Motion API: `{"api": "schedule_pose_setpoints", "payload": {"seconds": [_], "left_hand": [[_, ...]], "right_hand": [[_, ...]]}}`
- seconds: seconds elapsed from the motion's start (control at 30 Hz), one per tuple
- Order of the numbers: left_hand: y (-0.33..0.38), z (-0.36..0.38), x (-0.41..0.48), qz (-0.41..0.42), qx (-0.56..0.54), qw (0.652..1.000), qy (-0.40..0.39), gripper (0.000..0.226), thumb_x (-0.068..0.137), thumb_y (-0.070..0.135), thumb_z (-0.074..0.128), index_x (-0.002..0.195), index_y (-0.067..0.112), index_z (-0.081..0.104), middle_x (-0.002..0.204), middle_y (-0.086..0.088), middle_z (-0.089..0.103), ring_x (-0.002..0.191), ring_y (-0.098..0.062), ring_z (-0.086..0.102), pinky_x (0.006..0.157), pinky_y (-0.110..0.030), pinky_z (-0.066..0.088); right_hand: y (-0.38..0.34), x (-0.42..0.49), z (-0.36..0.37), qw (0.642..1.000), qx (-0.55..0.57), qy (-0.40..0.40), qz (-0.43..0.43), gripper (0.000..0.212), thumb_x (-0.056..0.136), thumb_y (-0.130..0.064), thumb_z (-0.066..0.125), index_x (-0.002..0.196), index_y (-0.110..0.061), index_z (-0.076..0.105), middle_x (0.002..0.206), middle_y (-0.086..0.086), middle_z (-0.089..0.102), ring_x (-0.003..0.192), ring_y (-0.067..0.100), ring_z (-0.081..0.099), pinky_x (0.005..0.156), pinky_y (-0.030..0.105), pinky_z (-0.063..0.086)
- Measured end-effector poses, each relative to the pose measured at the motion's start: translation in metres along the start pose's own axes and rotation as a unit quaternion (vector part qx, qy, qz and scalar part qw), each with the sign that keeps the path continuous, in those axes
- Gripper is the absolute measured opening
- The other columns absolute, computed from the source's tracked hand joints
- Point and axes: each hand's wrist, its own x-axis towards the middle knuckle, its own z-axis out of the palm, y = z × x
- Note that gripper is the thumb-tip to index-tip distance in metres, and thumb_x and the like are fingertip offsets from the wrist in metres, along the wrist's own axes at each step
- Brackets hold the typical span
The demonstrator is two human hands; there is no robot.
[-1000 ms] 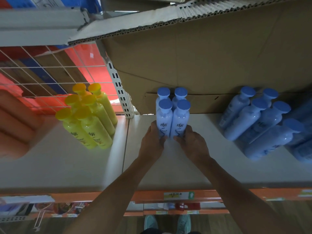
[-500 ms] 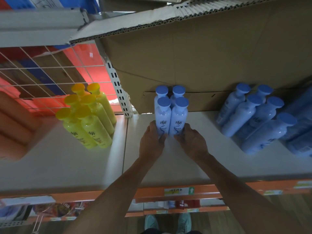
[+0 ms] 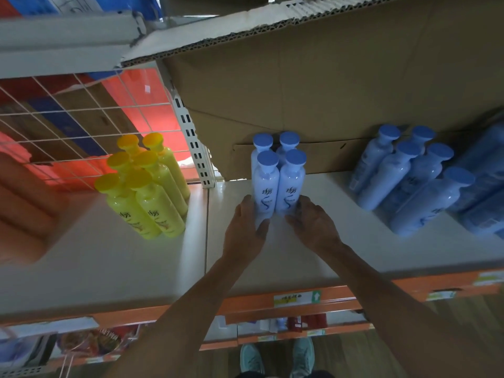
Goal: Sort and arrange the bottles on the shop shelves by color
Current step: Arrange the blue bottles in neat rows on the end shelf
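Several pale blue bottles with blue caps point(image 3: 278, 184) stand upright in a tight square block on the white shelf point(image 3: 313, 255), against the cardboard at the back. My left hand point(image 3: 245, 230) lies against the lower left side of the front left bottle, thumb in front of its base. My right hand point(image 3: 313, 225) touches the lower right side of the front right bottle with fairly straight fingers. Several yellow bottles point(image 3: 147, 186) stand grouped on the left shelf bay. At the right, several darker blue bottles point(image 3: 409, 178) stand in rows.
A large cardboard sheet point(image 3: 327, 85) backs the right bay and overhangs it. A white wire grid point(image 3: 81, 118) backs the left bay, with a slotted upright post point(image 3: 193, 143) between the bays. Orange price rails point(image 3: 300, 298) edge the shelf front. My shoes point(image 3: 275, 358) show below.
Both hands stay at the base of the pale blue block, the fingers a little straighter than before. The view has shifted slightly; the bottles stand where they were.
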Motion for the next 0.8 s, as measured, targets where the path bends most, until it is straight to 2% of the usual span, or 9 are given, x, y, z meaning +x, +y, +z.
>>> {"api": "schedule_pose_setpoints", "payload": {"seconds": [0.1,0.23,0.33,0.5,0.6,0.7,0.8], "left_hand": [[0.004,-0.004,-0.021,0.048,0.071,0.996,0.024,0.05,0.09,0.029,0.065,0.133,0.014,0.045,0.125,-0.005,0.053,0.11,-0.024,0.057,0.086,-0.038,0.054],[0.025,0.007,-0.032,0.138,0.122,0.983,-0.015,0.037,0.092,0.034,0.058,0.123,0.015,0.053,0.116,-0.006,0.059,0.104,-0.026,0.058,0.082,-0.042,0.054],[0.05,0.023,-0.032,0.203,0.119,0.972,-0.031,0.036,0.091,0.03,0.061,0.123,0.015,0.054,0.113,-0.007,0.062,0.1,-0.027,0.061,0.081,-0.038,0.053],[0.089,0.051,-0.02,0.259,0.104,0.959,-0.046,0.034,0.086,0.024,0.068,0.116,0.019,0.053,0.11,-0.001,0.062,0.097,-0.023,0.059,0.079,-0.034,0.05],[0.11,0.076,-0.008,0.26,0.1,0.957,-0.078,0.037,0.089,0.026,0.064,0.123,0.015,0.054,0.116,-0.006,0.062,0.103,-0.028,0.059,0.085,-0.039,0.05],[0.133,0.101,0.007,0.211,0.083,0.968,-0.109,0.05,0.092,0.028,0.063,0.137,0.009,0.048,0.127,-0.013,0.057,0.115,-0.032,0.054,0.093,-0.04,0.045],[0.155,0.119,0.026,0.168,0.061,0.977,-0.117,0.063,0.093,0.037,0.061,0.145,0.01,0.039,0.135,-0.012,0.052,0.122,-0.03,0.051,0.095,-0.04,0.044]], "right_hand": [[0.003,-0.013,-0.001,1.0,0.007,0.0,-0.005,0.057,0.094,-0.031,0.059,0.144,-0.013,0.036,0.139,0.009,0.051,0.124,0.031,0.048,0.098,0.039,0.042],[0.022,-0.03,-0.009,0.999,-0.027,0.019,-0.009,0.06,0.095,-0.033,0.058,0.147,-0.013,0.037,0.144,0.008,0.046,0.131,0.027,0.043,0.103,0.038,0.041],[0.045,-0.044,-0.029,0.998,-0.047,0.045,-0.01,0.045,0.095,-0.029,0.059,0.137,-0.016,0.051,0.136,0.004,0.053,0.125,0.024,0.048,0.097,0.037,0.047],[0.101,-0.071,-0.066,0.991,-0.037,0.13,0.009,0.024,0.085,-0.019,0.071,0.109,-0.015,0.07,0.107,0.006,0.069,0.101,0.032,0.063,0.078,0.043,0.056],[0.138,-0.089,-0.09,0.985,-0.048,0.157,0.043,0.019,0.084,-0.015,0.072,0.102,-0.013,0.071,0.099,0.009,0.071,0.092,0.035,0.065,0.075,0.042,0.055],[0.171,-0.101,-0.111,0.98,-0.038,0.174,0.091,0.02,0.086,-0.018,0.071,0.103,-0.009,0.067,0.097,0.01,0.07,0.088,0.036,0.065,0.077,0.041,0.053],[0.189,-0.1,-0.124,0.975,0.007,0.168,0.143,0.042,0.086,-0.032,0.072,0.12,-0.012,0.058,0.108,0.009,0.067,0.096,0.032,0.064,0.082,0.042,0.053]]}}
